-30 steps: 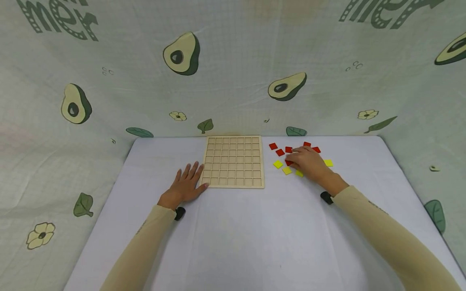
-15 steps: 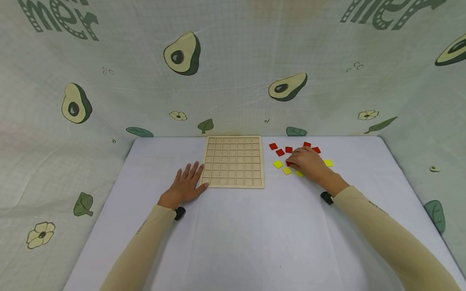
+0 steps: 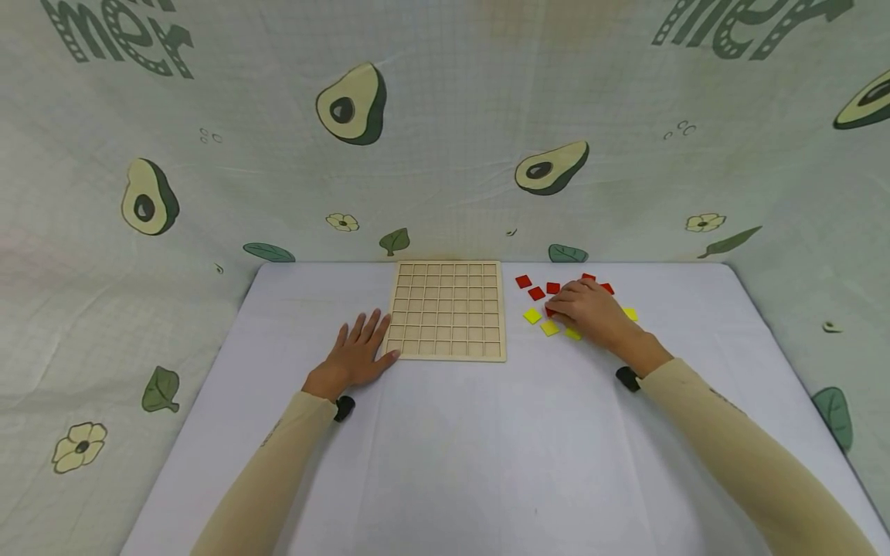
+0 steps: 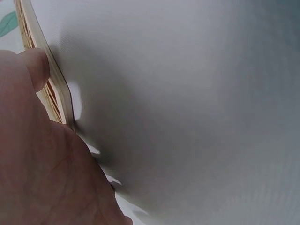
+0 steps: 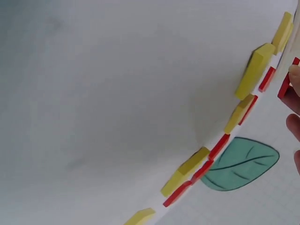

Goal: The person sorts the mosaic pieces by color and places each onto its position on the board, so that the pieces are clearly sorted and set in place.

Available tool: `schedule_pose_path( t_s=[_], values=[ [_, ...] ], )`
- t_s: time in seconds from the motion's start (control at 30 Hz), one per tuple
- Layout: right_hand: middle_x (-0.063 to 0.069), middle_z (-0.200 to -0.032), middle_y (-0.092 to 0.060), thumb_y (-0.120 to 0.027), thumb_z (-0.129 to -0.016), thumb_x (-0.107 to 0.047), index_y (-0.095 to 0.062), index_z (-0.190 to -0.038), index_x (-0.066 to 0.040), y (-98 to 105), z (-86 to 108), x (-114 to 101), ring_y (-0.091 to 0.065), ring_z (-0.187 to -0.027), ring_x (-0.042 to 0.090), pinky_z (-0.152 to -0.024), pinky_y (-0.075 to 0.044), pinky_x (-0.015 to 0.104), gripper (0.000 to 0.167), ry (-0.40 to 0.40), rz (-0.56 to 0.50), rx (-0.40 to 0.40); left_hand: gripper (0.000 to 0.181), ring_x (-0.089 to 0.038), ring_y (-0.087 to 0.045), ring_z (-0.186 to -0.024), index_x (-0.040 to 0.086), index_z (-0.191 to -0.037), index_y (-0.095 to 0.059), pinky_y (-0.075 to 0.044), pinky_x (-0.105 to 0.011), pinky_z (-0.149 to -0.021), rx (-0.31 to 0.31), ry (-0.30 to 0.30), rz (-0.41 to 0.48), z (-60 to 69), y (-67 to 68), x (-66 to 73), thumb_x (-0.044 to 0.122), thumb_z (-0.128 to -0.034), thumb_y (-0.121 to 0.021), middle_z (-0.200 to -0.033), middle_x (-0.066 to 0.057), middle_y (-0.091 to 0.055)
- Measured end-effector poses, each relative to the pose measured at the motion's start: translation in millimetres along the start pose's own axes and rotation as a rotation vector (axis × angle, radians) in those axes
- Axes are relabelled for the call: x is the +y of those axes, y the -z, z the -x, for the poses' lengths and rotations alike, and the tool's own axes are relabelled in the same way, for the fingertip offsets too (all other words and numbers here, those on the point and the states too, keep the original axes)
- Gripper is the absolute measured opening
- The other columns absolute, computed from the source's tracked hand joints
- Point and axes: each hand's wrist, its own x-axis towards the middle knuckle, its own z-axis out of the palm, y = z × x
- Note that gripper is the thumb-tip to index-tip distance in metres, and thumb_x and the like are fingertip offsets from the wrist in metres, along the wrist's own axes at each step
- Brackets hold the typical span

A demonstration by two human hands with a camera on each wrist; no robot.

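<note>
My left hand (image 3: 353, 357) lies palm down with fingers spread at the left edge of a square wooden grid board (image 3: 446, 360). Its thumb rests on the board's front left corner, seen close in the left wrist view beside the board's edge (image 4: 67, 105). To the right of the board, my right hand (image 3: 599, 316) is over a loose group of small square tiles. Between its thumb and fingers it pinches a red tile (image 5: 284, 87), tilted in the right wrist view. Around that hand lie several red tiles (image 3: 523, 282) and several yellow tiles (image 3: 532, 316), some partly hidden by it.
A white-covered table (image 3: 445, 448) carries everything. Directly behind the board hangs a pale cloth (image 3: 445, 170) printed with avocados and leaves. More cloth hangs along both sides. Each wrist wears a small black camera (image 3: 628, 378).
The fingers of my right hand have drawn in, closing on the red tile, which has shifted slightly. My left hand and the board stay put.
</note>
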Motion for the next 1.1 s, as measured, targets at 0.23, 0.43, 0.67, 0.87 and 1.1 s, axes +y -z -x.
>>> schedule_pose_path(
  t_s=[0.23,0.43,0.67,0.87,1.1],
  values=[
    [0.009,-0.104,-0.080,-0.088,-0.085,-0.008,-0.081,-0.114,-0.002,7,-8.2,-6,-0.069,-0.106,0.034,-0.103,-0.051,0.053,0.030,0.054,-0.039,0.061,0.081,-0.044,0.005,-0.163,0.006,-0.170,-0.005,0.003,-0.064,-0.128,0.004,-0.005,0.000,1.5,0.1,-0.3,0.048,-0.1123,-0.043,-0.177,-0.020,0.002],
    [0.008,-0.100,-0.080,-0.091,-0.082,-0.007,-0.082,-0.110,-0.002,7,-17.1,-13,-0.069,-0.103,0.034,-0.100,-0.053,0.051,0.030,0.116,-0.063,0.132,0.082,-0.043,0.007,-0.163,0.008,-0.171,-0.004,0.005,-0.062,-0.128,-0.001,-0.003,0.016,0.5,-1.5,-1.4,0.050,-0.1116,-0.043,-0.178,-0.018,0.003],
    [0.006,-0.103,-0.081,-0.090,-0.084,-0.010,-0.082,-0.113,-0.004,11,-30.3,-24,-0.069,-0.104,0.030,-0.101,-0.053,0.048,0.031,0.141,-0.044,0.121,0.084,-0.040,0.009,-0.163,0.012,-0.171,-0.001,0.007,-0.061,-0.128,0.010,-0.010,0.009,-6.5,-9.5,-9.2,0.056,-0.1110,-0.039,-0.178,-0.014,0.006],
    [0.005,-0.107,-0.081,-0.088,-0.086,-0.009,-0.081,-0.116,-0.004,12,-42.3,-33,-0.069,-0.107,0.029,-0.102,-0.052,0.047,0.032,0.168,-0.056,0.099,0.083,-0.041,0.008,-0.163,0.012,-0.171,-0.002,0.005,-0.062,-0.128,0.018,-0.016,0.007,-13.1,-13.7,-12.9,0.055,-0.1115,-0.039,-0.178,-0.015,0.006],
    [0.005,-0.108,-0.081,-0.087,-0.087,-0.008,-0.081,-0.117,-0.005,11,-61.4,-48,-0.069,-0.108,0.029,-0.102,-0.052,0.046,0.032,0.194,-0.063,0.104,0.084,-0.041,0.007,-0.163,0.012,-0.171,-0.002,0.004,-0.062,-0.128,0.020,-0.008,0.004,-11.0,-13.3,-12.3,0.055,-0.1108,-0.040,-0.178,-0.015,0.005]
  ],
)
